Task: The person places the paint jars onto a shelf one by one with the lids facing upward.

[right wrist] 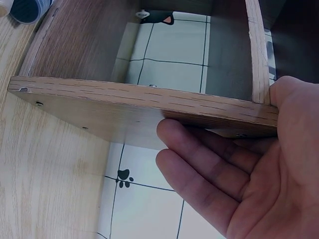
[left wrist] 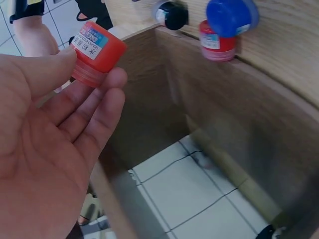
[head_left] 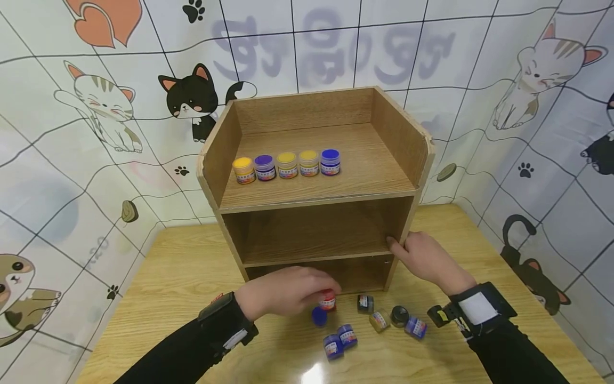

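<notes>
My left hand [head_left: 293,289] pinches a red paint jar [left wrist: 94,52] between thumb and fingers, low in front of the wooden shelf [head_left: 331,258]. On the table beneath, a second red paint jar [left wrist: 218,44] touches or nearly touches a blue-lidded one [left wrist: 232,17]. In the head view one red jar shows under my left fingers; which of the two it is, I cannot tell. My right hand [head_left: 431,262] grips the shelf's right side panel [right wrist: 144,97], thumb on its front edge and fingers along the outer face. On the top board, several paint jars [head_left: 288,165] stand in a row at the left.
Several more jars lie on the table before the shelf: two blue-purple ones [head_left: 339,341], a dark one [head_left: 365,303], a yellowish one [head_left: 380,321], a black-lidded one [head_left: 400,316] and another blue-purple one [head_left: 415,327]. Behind hangs a cat-patterned cloth [head_left: 268,64].
</notes>
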Motion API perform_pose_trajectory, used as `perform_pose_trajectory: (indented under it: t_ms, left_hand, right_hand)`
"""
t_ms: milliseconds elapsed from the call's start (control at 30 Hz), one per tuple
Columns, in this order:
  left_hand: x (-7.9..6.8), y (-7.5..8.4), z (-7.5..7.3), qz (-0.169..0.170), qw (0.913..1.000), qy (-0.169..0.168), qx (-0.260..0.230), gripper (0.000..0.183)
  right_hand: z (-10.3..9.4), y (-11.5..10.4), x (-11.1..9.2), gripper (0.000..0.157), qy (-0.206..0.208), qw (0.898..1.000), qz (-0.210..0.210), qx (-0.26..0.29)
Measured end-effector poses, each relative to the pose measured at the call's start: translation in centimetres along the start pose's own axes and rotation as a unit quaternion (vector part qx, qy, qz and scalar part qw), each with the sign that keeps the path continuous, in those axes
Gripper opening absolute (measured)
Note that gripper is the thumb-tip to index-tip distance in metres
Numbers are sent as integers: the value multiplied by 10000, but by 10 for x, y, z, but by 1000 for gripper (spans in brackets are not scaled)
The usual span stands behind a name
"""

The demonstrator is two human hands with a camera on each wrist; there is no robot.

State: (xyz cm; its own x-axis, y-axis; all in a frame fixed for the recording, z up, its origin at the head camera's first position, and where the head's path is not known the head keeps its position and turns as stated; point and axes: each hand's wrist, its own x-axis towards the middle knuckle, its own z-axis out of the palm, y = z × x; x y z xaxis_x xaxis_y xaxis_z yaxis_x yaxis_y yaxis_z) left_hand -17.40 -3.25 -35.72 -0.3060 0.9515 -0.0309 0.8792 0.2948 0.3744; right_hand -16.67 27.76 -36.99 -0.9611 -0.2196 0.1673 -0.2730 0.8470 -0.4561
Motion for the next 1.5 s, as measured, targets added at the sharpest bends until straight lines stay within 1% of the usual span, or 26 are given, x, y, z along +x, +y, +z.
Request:
perform_pose_trajectory:
  t_ms: [300,400,467,667,800,900,1100,1200,1267,1433,1500]
  left_hand:
    - [6,14,-15,110,9996,-49,274,28]
    - [9,18,-19,213,9989,-17,409,28]
    - [11,22,-23,299,9978,25,586,28]
    - [14,33,-40,327,9936,100,1080,38]
    - [15,39,-52,402,9904,162,1313,35]
    - [17,43,-60,493,9888,240,1386,30]
    - [21,49,-74,557,9870,316,1471,30]
    - [23,52,-80,579,9861,426,1496,29]
    - [24,55,-85,653,9837,511,1597,29]
    - [24,62,-100,746,9788,673,1784,29]
    - [25,64,-108,727,9795,686,1746,30]
  right_hand:
    - [1,-1,0,49,26,9999,-77,-61]
    - [1,-1,0,49,13,10000,-66,-45]
    - [1,-1,0,49,1,10000,-50,-28]
    - [1,0,0,48,-2,10000,-10,14]
    - [1,0,0,47,-7,10000,-20,30]
    - [0,0,0,45,1,10000,-50,29]
    - [1,2,1,46,16,10000,-62,-48]
    - [1,3,2,46,17,10000,-56,-58]
    - [1,4,2,46,12,10000,-44,-69]
    - [1,3,2,44,-6,10000,-46,-55]
    - [1,3,2,43,-9,10000,-50,-46]
